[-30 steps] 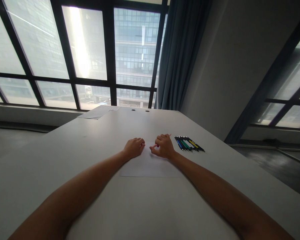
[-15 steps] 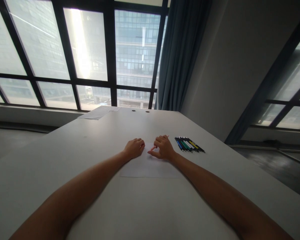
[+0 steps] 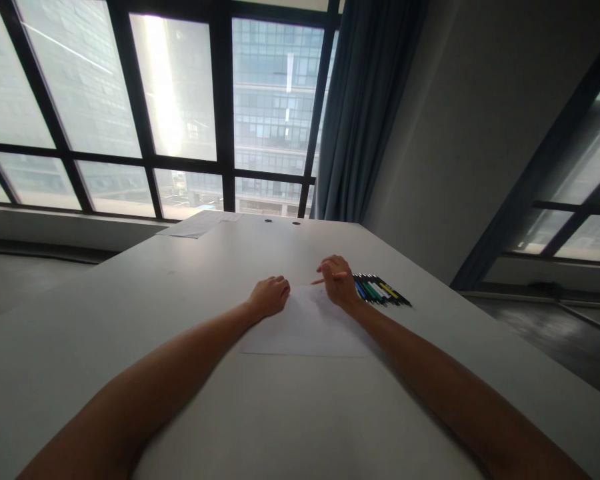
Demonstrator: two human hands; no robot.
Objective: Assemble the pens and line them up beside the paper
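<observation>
A sheet of white paper (image 3: 300, 337) lies flat on the white table. My left hand (image 3: 270, 295) rests at the sheet's upper left with its fingers curled under, and nothing shows in them. Over the sheet's upper right, my right hand (image 3: 340, 283) is closed on a slim pink-orange pencil (image 3: 325, 279). The pencil is held at a low slant, its pointed end to the left near the sheet's far edge; I cannot tell whether it touches. Faint marks may be on the paper, too weak to make out. Right beside that hand lies a row of pens and markers (image 3: 383, 291), partly hidden by it.
The table (image 3: 105, 320) stretches toward the windows. Some papers (image 3: 193, 225) lie at its far left corner. Two round dark holes (image 3: 297, 223) are set near its far edge. A blue curtain (image 3: 350, 133) hangs behind, beside a grey wall (image 3: 430, 167).
My right hand has moved right and farther away across the paper with the pencil, whose pointed end now faces left. My left hand has stayed in place.
</observation>
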